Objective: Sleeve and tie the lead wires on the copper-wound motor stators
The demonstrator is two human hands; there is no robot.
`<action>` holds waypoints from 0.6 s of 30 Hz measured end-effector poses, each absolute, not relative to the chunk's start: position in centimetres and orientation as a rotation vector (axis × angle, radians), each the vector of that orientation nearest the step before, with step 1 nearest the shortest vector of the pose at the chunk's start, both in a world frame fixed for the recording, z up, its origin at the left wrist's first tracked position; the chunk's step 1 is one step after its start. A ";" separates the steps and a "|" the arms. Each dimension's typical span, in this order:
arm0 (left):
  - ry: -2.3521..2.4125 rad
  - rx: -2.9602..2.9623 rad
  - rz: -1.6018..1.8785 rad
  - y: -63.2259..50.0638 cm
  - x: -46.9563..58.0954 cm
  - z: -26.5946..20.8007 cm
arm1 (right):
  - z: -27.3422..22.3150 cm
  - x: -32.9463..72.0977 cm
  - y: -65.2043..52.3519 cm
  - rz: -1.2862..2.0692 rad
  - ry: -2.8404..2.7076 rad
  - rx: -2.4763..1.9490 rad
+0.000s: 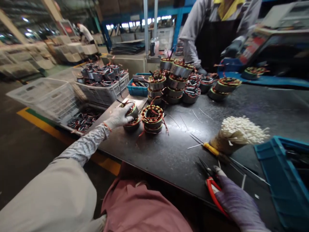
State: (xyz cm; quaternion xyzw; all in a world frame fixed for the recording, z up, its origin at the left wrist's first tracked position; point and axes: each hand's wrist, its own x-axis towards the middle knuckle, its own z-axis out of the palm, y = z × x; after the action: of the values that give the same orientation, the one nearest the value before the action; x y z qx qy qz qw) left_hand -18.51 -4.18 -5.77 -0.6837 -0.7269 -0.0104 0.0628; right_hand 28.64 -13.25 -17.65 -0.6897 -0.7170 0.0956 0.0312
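Note:
My left hand (pixel 120 115), in a pale glove, grips a wound motor stator (pixel 133 111) by its rim. That stator is tilted and sits over another stator (pixel 131 126) on the dark table. Just to the right stands a short stack of stators (pixel 152 117), with copper windings and reddish lead wires showing on top. At the table's near edge my right hand (pixel 235 199), in a purplish glove, is closed around red-handled pliers (pixel 215 195), whose dark jaws point away from me. A yellow-handled pointed tool (pixel 210 149) lies beyond the pliers.
Stacked stators (pixel 175 87) stand at the back. A bundle of white ties (pixel 241 132) and a blue bin (pixel 275 167) are at right. Left are a loaded white crate (pixel 106 91) and a small blue tray (pixel 137 90). A co-worker (pixel 217 35) stands across the table.

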 end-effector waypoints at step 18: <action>-1.974 -2.342 0.118 -2.2 -7.9 -7.1 | -17.7 26.4 -15.1 -0.613 -2.255 -1.513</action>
State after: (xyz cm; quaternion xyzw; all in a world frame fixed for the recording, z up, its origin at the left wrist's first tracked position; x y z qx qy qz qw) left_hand -7.86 -2.22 -7.15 -0.7634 -0.6436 0.0385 0.0382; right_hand 26.41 -15.14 -17.72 -0.5348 -0.7971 -0.2166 0.1780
